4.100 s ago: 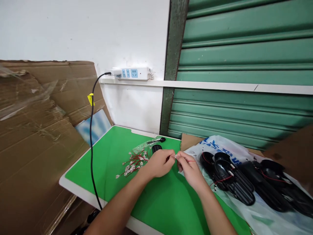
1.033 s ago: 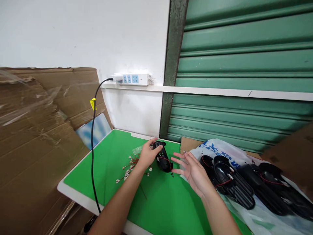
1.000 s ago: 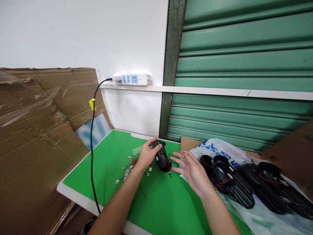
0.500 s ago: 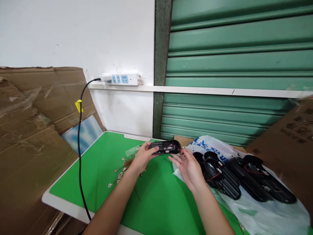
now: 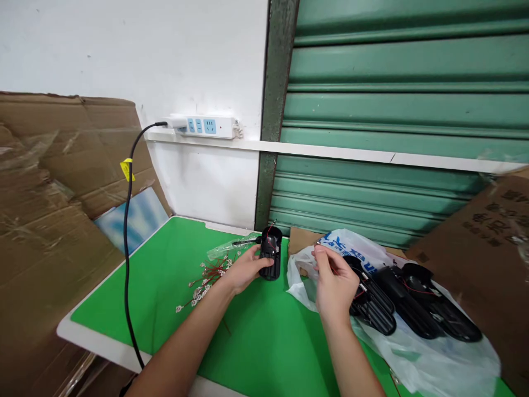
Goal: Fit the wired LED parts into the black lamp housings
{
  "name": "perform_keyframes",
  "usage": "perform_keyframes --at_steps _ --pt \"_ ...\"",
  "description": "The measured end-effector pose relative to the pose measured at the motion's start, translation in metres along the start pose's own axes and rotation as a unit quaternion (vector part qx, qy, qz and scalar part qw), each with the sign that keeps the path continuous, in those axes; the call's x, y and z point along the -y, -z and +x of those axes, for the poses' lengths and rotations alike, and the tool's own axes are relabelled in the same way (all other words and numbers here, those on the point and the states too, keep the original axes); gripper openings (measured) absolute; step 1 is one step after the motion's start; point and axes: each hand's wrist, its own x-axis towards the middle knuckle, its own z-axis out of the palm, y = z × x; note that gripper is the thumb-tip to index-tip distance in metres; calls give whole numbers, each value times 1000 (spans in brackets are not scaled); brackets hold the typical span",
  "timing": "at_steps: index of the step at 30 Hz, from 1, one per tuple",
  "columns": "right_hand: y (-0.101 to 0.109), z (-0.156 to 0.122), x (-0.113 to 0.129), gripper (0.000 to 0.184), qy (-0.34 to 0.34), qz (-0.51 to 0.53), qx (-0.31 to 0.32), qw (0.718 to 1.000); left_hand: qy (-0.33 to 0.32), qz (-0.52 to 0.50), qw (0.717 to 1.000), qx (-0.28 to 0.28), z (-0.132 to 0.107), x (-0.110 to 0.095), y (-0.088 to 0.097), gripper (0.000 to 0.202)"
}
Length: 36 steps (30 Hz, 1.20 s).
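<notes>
My left hand (image 5: 244,269) grips a black plastic housing (image 5: 271,267) by its lower left side, thumb across its front. The housing is held upright, its ribbed end down and its round hollow up. A thin red wire (image 5: 271,238) loops inside the hollow and sticks out past the top. To the right, my right hand (image 5: 338,284) is closed in a pinch, with a red wire (image 5: 334,270) showing among its fingers; the wire's end at the fingertips is too small to make out. Left of the housing lies a pile of small white parts with red wires (image 5: 206,288).
Several more black housings (image 5: 417,300) lie on a white plastic bag (image 5: 450,366) at the right. A clear bag (image 5: 225,248) and a thin black item (image 5: 247,241) lie behind the pile. A black cable (image 5: 126,248) hangs from the power strip (image 5: 225,128) past the green tabletop (image 5: 124,298).
The housing has turned from lying sideways to upright in my left hand. My right hand has moved away from its end to the right, and its fingers have closed into a pinch.
</notes>
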Motion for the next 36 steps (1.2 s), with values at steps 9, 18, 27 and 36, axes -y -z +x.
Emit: perform_keyframes --at_steps 9,18,27,36 --pt "-2 -11 -3 18 231 -186 274 915 -36 125 991 43 -7 6 -3 53" --pt "0 -11 -17 13 264 -269 308 874 -117 332 925 142 -11 16 7 62" --pt "-6 -12 -11 24 -23 -79 287 954 -136 85 986 52 0 16 -1 58" --pt "-15 -20 5 42 -306 205 281 886 -139 -121 981 67 -6 21 -19 63"
